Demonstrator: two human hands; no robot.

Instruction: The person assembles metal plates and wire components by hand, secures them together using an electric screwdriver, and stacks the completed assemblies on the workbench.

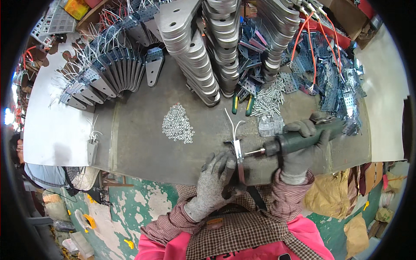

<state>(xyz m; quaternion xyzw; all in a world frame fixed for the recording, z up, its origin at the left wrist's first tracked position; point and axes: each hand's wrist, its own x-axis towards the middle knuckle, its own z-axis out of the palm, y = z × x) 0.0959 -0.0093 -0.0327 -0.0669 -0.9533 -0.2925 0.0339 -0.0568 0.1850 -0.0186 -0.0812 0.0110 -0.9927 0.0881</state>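
Note:
My left hand (214,182), in a grey knit glove, grips a narrow metal bracket (238,158) held on edge at the near side of the workbench; thin white wires rise from its far end. My right hand (303,149), also gloved, is wrapped around a dark green powered screwdriver (299,138) lying sideways, its bit tip touching the bracket from the right.
A heap of small washers (177,123) lies mid-bench, with loose screws (268,99) and clear plastic parts (269,125) further right. Tall stacks of grey metal plates (203,65) stand behind. Wired brackets fan out at left (108,73); perforated plates pile at right (333,82). Green-handled pliers (242,104) lie near the stacks.

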